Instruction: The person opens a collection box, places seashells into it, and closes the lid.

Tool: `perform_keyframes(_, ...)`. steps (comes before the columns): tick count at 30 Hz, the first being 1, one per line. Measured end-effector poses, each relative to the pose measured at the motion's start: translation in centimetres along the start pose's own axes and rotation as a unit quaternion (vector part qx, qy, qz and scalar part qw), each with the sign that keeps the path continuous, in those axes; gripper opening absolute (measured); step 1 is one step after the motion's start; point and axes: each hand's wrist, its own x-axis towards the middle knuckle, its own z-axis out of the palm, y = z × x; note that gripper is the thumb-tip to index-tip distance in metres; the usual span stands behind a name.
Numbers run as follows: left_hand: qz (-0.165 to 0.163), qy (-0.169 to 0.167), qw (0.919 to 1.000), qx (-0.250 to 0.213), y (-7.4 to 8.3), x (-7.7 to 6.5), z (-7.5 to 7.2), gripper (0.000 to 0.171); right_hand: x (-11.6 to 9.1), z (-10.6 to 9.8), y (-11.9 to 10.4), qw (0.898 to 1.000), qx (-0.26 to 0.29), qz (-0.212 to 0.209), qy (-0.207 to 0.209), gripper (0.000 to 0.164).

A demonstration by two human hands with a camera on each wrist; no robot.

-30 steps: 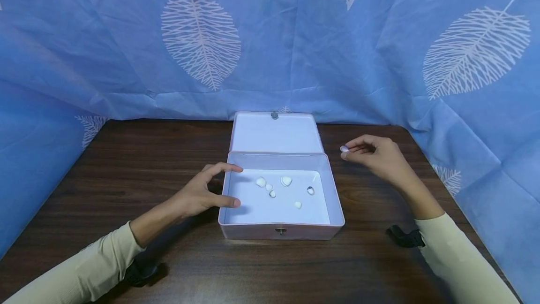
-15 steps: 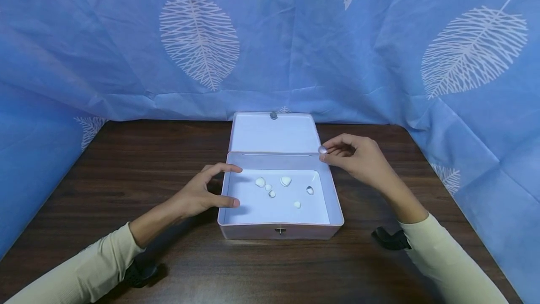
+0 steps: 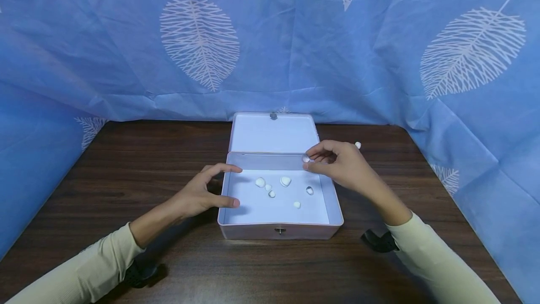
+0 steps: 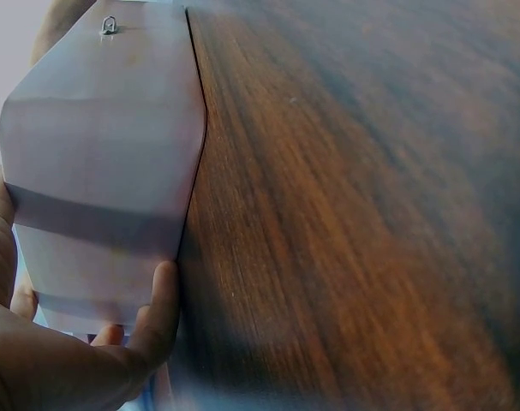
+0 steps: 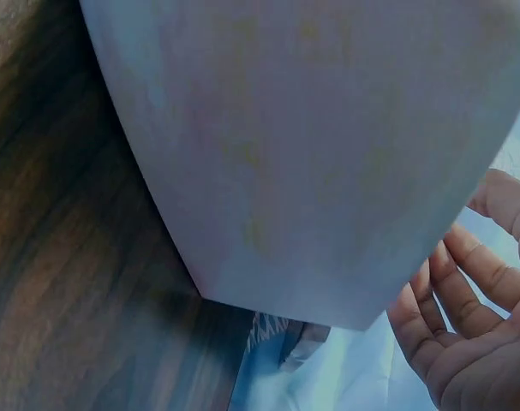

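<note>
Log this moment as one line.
left hand: holds left side of box | right hand: pinches small pale piece over rear right of box | lid: open | inside box: six small pieces

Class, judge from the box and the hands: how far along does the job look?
Done: the box is open, with six small pale pieces inside. In hand: the right hand pinches another piece near the box's back right corner. Remaining: probably placing that one, then perhaps the white piece showing just behind the hand.
</note>
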Motion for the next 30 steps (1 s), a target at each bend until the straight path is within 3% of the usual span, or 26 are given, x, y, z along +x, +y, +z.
perform_keyframes(14,0.0,0.0,1.0,-0.002,0.2,0.0,0.1,0.075,0.0,0.9,-0.1,1.0,-0.007,-0.001,-0.012,0.034)
perform_keyframes(22,-0.001,0.001,1.0,0.001,0.2,0.1,0.1,0.076,-0.6,0.0,0.1,1.0,0.012,0.011,-0.004,0.038)
perform_keyframes(30,0.002,-0.003,1.0,0.002,0.2,0.1,0.0,0.077,-1.4,-1.2,1.0,0.999,0.014,0.016,0.028,0.031)
